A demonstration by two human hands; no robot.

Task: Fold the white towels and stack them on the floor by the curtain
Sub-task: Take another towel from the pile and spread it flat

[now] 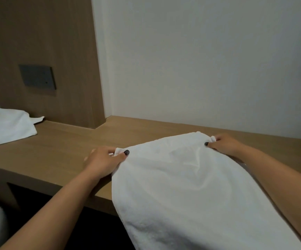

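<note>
Head view: left hand (103, 160), right hand (224, 143) pinch plush white towel (187, 181) corners on wooden desk (65, 150).

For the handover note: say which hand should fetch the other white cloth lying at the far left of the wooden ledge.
Left. The left hand is nearer that white cloth; the right hand pinches the far corner of the white terry towel.

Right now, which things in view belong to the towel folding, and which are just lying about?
Belongs to the job:
- white towel draped over the desk edge, far corners pinched by the left hand and right hand
- second white towel lying at the left

Just there:
- wooden desk
- grey wall plate
- wood panel
</note>
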